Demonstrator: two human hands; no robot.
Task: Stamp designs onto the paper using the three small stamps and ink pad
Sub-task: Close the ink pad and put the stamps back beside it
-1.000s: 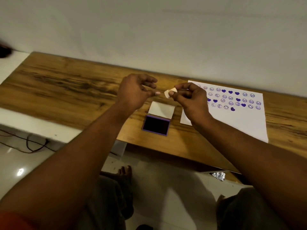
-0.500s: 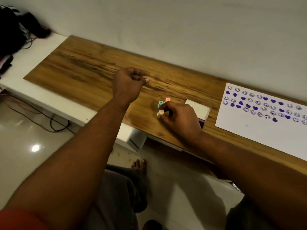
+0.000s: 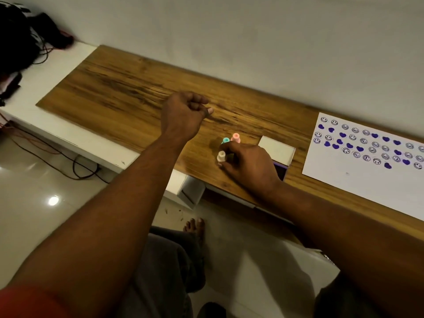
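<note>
Three small stamps stand together on the wooden table (image 3: 119, 88): a teal stamp (image 3: 226, 140), a pink stamp (image 3: 235, 137) and a white stamp (image 3: 221, 156). My right hand (image 3: 250, 164) rests low on the table and pinches the white stamp between thumb and forefinger. My left hand (image 3: 185, 111) hovers above the table to the left, fingers curled, with nothing visible in it. The open ink pad (image 3: 276, 149) lies just right of my right hand, its purple pad mostly hidden by that hand. The white paper (image 3: 358, 180), stamped with purple smileys and hearts, lies at the right.
A wall runs close behind the table. A white shelf (image 3: 46, 72) at the left carries black items and cables (image 3: 18, 42). The table's front edge passes under my forearms, with floor and my feet below.
My right hand has brought the white stamp from above the ink pad down beside the teal and pink stamps. My left hand has drawn away to the left. The view has swung left.
</note>
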